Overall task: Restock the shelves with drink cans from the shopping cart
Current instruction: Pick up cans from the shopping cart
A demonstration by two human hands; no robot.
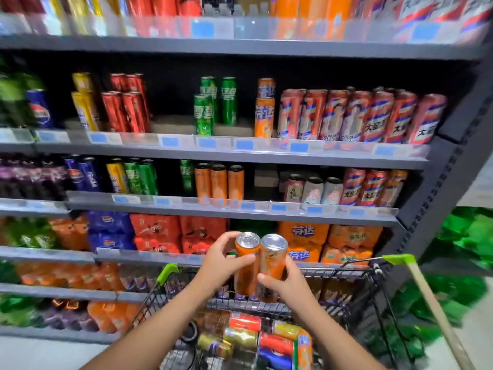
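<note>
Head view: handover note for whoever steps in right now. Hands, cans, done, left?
Left hand grips one orange can; right hand grips a second orange can. Both cans upright, side by side, above the cart.
Orange cans on shelf, two levels up, likely slot.
Done: two cans picked up.
Left: shelve both, then the mixed cans lying in the cart.

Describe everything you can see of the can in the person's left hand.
The orange can is tall and slim, metal by its look, with a silver top still sealed. It is held upright above the shopping cart, the left hand gripping its side, and it touches a second orange can in the right hand.
</note>
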